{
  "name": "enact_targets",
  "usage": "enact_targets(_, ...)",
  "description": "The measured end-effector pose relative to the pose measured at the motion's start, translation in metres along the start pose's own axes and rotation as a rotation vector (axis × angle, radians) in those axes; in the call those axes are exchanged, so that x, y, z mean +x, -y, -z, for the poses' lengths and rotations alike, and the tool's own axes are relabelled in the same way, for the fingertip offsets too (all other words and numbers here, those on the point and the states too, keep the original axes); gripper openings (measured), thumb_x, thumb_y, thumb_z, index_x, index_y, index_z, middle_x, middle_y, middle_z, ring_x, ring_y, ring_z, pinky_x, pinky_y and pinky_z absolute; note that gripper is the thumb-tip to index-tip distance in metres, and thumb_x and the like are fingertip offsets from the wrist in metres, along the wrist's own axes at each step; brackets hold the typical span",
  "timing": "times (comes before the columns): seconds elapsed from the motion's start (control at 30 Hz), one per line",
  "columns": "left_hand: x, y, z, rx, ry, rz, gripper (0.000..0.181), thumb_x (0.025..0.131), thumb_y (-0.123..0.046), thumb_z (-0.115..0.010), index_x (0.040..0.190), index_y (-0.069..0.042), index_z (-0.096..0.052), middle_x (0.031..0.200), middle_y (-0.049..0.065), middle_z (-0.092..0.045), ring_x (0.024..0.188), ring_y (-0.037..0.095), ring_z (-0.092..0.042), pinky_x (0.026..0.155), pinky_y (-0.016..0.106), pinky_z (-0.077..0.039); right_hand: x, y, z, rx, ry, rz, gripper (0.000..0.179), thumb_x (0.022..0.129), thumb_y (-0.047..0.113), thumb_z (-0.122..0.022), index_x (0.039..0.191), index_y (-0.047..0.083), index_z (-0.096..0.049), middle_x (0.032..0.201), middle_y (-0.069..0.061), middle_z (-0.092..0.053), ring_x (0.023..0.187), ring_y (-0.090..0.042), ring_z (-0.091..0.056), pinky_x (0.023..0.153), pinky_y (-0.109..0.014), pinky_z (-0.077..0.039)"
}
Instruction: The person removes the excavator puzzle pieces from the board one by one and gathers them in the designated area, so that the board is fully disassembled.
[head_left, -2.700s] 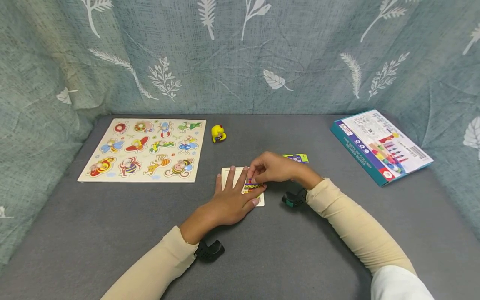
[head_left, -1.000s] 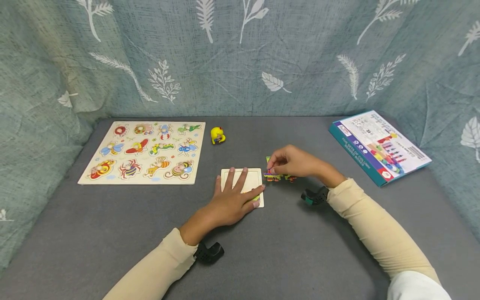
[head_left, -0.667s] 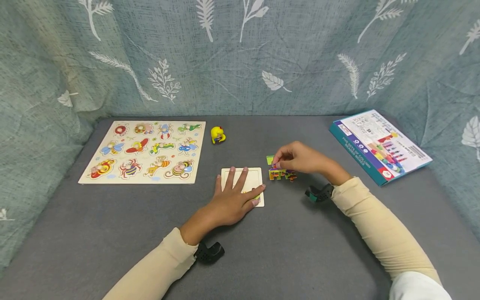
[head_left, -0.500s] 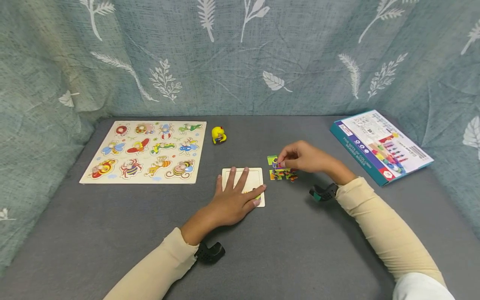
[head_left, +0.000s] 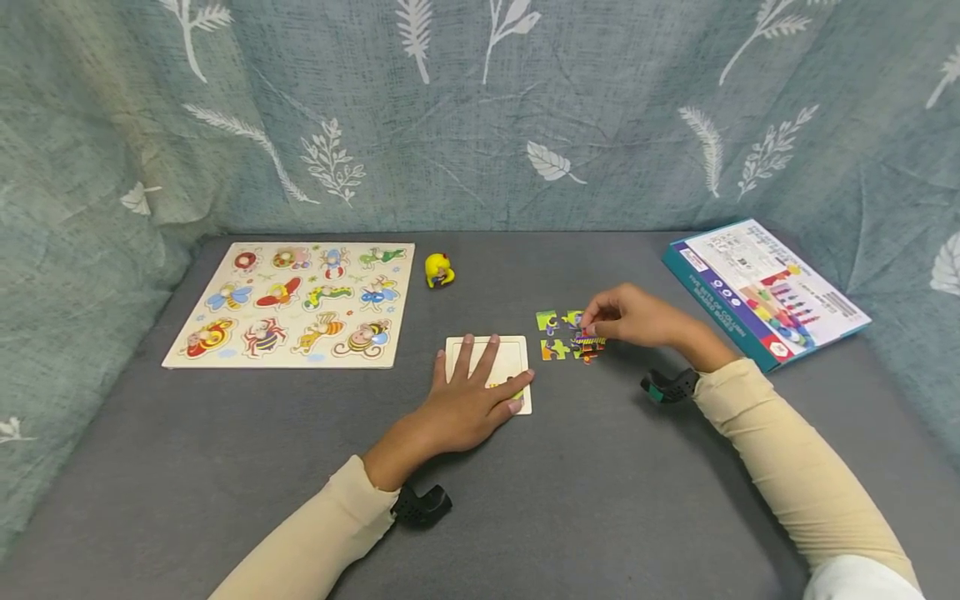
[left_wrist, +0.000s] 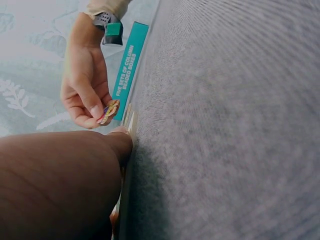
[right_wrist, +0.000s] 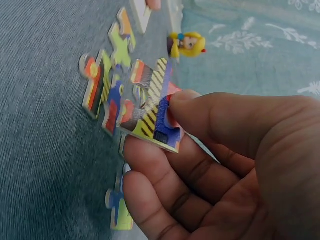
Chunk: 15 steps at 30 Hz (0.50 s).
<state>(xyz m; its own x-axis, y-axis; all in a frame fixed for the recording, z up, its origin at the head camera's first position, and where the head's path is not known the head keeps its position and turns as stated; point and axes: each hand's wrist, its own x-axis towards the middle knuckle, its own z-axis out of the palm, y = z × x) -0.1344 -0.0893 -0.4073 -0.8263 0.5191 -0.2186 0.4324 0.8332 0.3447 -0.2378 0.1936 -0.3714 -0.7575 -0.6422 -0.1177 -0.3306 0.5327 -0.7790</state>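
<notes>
My left hand (head_left: 465,408) lies with spread fingers on a small cream puzzle board (head_left: 512,354). A coloured patch shows on the board near the thumb; the rest of that corner is under the hand. To the right, my right hand (head_left: 630,317) pinches a jigsaw piece (right_wrist: 155,110) between thumb and fingers. This piece carries yellow-and-black stripes beside blue and red. It is tilted and held just over several loose jigsaw pieces (head_left: 555,348), green, orange and purple, on the table. The right hand partly covers those pieces in the head view.
A large insect peg puzzle (head_left: 288,304) lies at the back left. Beside it stands a small yellow-haired toy figure (head_left: 438,271). A teal-edged box (head_left: 765,287) lies at the right on the grey table (head_left: 562,508), with a leaf-print curtain (head_left: 480,117) behind.
My right hand has carried the striped jigsaw piece from the board to the right, over the loose pieces, uncovering more of them. The left hand has stayed on the board.
</notes>
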Motion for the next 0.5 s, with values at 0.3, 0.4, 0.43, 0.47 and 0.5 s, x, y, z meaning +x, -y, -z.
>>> enact_targets(0.3, -0.001, 0.0, -0.001, -0.003, -0.002, 0.0, 0.047, 0.104, -0.048, -0.033, 0.151, -0.042, -0.033, 0.162, 0.011, 0.006, 0.143, 0.039, 0.017, 0.106, 0.066, 0.009, -0.005, -0.008, 0.006, -0.039, 0.013, -0.056, 0.01, 0.096, 0.0, -0.058, 0.096, 0.0, -0.069, 0.092, -0.007, -0.067, 0.078, -0.019, -0.057, 0.067, -0.033, -0.048)
enact_targets(0.4, -0.002, -0.001, 0.0, -0.006, 0.0, 0.001, 0.047, 0.104, -0.048, -0.033, 0.151, -0.042, -0.033, 0.162, 0.011, 0.006, 0.143, 0.039, 0.017, 0.106, 0.066, 0.009, -0.008, -0.01, 0.008, -0.055, 0.015, -0.073, 0.011, 0.097, 0.002, -0.058, 0.097, 0.0, -0.069, 0.093, -0.006, -0.066, 0.077, -0.019, -0.055, 0.066, -0.034, -0.047)
enact_targets(0.43, -0.002, -0.001, 0.0, -0.006, 0.0, 0.001, 0.047, 0.105, -0.048, -0.033, 0.151, -0.042, -0.033, 0.162, 0.011, 0.006, 0.143, 0.039, 0.018, 0.106, 0.066, 0.009, -0.008, -0.01, 0.009, -0.064, 0.01, -0.08, 0.011, 0.097, 0.002, -0.058, 0.097, 0.001, -0.069, 0.091, -0.006, -0.066, 0.076, -0.019, -0.054, 0.066, -0.033, -0.046)
enact_targets(0.47, -0.002, 0.0, 0.0, -0.004, 0.0, 0.002, 0.047, 0.105, -0.048, -0.033, 0.151, -0.042, -0.033, 0.162, 0.01, 0.006, 0.143, 0.038, 0.018, 0.106, 0.066, 0.009, -0.009, -0.01, 0.009, -0.069, 0.005, -0.084, 0.012, 0.097, 0.002, -0.057, 0.097, 0.001, -0.069, 0.091, -0.006, -0.066, 0.075, -0.019, -0.054, 0.065, -0.033, -0.045)
enact_targets(0.5, -0.001, 0.0, 0.0, -0.003, -0.001, 0.001, 0.047, 0.105, -0.048, -0.032, 0.151, -0.042, -0.033, 0.162, 0.01, 0.006, 0.143, 0.038, 0.018, 0.106, 0.066, 0.009, -0.009, -0.011, 0.01, -0.075, -0.002, -0.091, 0.012, 0.097, 0.002, -0.057, 0.097, 0.001, -0.069, 0.09, -0.006, -0.066, 0.074, -0.019, -0.053, 0.064, -0.033, -0.045)
